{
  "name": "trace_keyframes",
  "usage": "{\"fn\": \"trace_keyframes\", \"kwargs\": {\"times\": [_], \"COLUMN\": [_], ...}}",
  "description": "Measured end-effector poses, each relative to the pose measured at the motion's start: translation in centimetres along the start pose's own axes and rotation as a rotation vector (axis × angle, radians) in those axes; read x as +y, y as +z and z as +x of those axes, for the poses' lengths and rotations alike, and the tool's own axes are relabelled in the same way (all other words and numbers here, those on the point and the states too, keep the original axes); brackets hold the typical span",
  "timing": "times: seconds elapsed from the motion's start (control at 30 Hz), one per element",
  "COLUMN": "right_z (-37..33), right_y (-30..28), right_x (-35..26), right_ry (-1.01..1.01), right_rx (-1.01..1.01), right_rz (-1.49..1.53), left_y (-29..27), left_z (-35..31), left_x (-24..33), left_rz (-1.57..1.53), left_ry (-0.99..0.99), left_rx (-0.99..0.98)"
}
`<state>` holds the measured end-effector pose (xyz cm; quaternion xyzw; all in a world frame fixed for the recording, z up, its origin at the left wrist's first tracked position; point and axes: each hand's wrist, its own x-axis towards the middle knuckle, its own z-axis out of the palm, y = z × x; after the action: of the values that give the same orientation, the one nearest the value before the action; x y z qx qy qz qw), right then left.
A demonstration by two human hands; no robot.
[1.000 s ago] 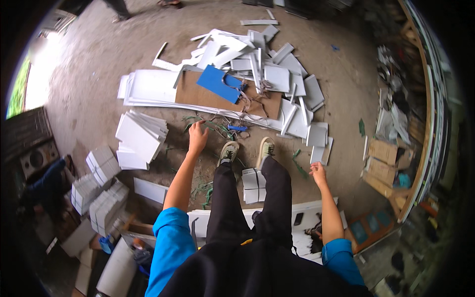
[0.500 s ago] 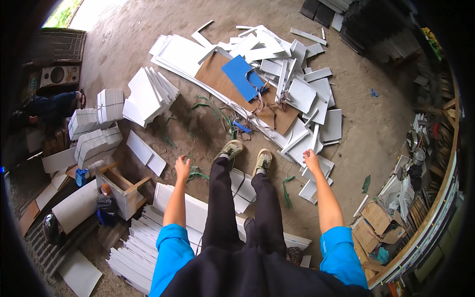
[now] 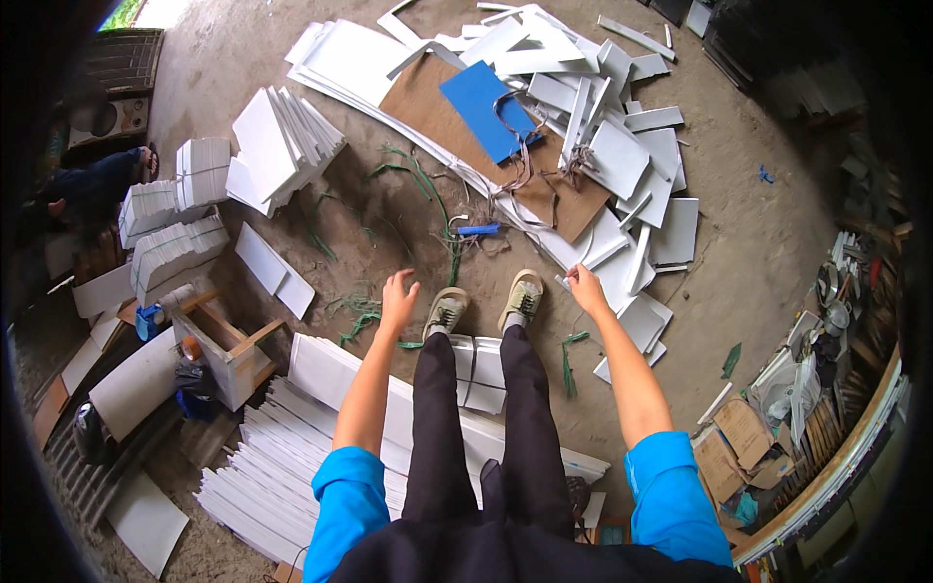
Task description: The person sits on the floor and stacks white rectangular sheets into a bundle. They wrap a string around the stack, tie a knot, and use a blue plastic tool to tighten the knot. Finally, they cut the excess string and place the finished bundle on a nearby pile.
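Note:
My left hand [image 3: 397, 303] hangs above the dirt floor left of my shoes, its fingers apart and holding nothing I can see. My right hand [image 3: 586, 289] is in front of the near edge of a heap of white boards [image 3: 618, 160]. Its thumb and fingers are drawn together, and whatever may be between them is too small to tell. Across the heap lies a brown board [image 3: 413, 102] carrying a blue sheet [image 3: 483, 107] and tangled brownish strips [image 3: 525, 165]. Green straps [image 3: 362, 324] lie on the floor near my left hand.
A strapped bundle of white boards [image 3: 481, 364] lies by my shoes. Long white boards [image 3: 282, 437] are stacked behind it. At left are tied white stacks [image 3: 180, 255], a wooden frame [image 3: 233, 360] and another person's leg [image 3: 107, 177]. Cardboard [image 3: 743, 432] and clutter line the right.
Both hands have moved forward and inward, the left rising toward the green straps. The view has shifted, so the heap sits higher and farther right.

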<state>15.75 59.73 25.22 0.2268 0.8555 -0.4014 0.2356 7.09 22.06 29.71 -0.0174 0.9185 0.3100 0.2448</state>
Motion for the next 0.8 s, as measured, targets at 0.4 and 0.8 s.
{"fn": "trace_keyframes", "kwargs": {"times": [0.4,0.8], "right_z": [10.9,22.5], "right_y": [13.3,22.5], "right_x": [-0.3,1.8], "right_ry": [-0.303,-0.254], "right_rx": [0.179,0.205], "right_rz": [-0.024,-0.23], "left_y": [10.7,26.7], "left_z": [13.1,24.9], "left_x": [-1.5,-9.7], "left_rz": [-0.16,-0.45], "left_ry": [0.262,0.37], "left_rx": [-0.064,-0.083]}}
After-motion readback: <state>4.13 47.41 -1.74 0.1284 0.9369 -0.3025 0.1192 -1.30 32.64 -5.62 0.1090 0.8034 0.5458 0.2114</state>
